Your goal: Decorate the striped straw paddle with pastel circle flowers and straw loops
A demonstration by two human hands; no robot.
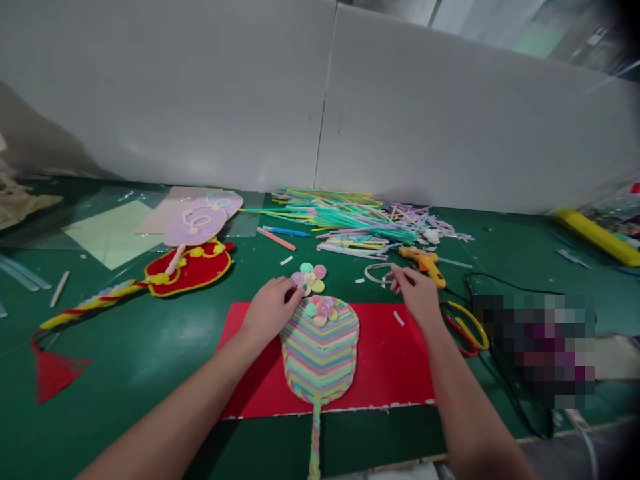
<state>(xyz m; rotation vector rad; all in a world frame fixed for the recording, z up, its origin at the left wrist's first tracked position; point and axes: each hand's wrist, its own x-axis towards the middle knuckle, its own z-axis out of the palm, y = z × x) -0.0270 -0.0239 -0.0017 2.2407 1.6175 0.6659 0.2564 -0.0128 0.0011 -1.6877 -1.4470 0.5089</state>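
Observation:
A pastel striped fan [321,353] lies in the middle, its twisted handle toward me and a small cluster of pastel petals [323,311] on its upper part. Just above its top edge is a flower of round pastel discs [315,279]. My left hand [270,307] is closed at the flower's left side, with thumb and fingers pinching its edge. To the right, my right hand [415,290] pinches a thin whitish ring [376,273] that looks like a roll of tape, held over the green table.
Under the fan lies a red sheet [395,360]. Behind are many fuzzy pipe cleaners [360,220] and two pens [285,231]. An orange glue gun [425,263] and scissors [467,327] lie right. At left are a red fan [187,273] and a lilac fan [200,220].

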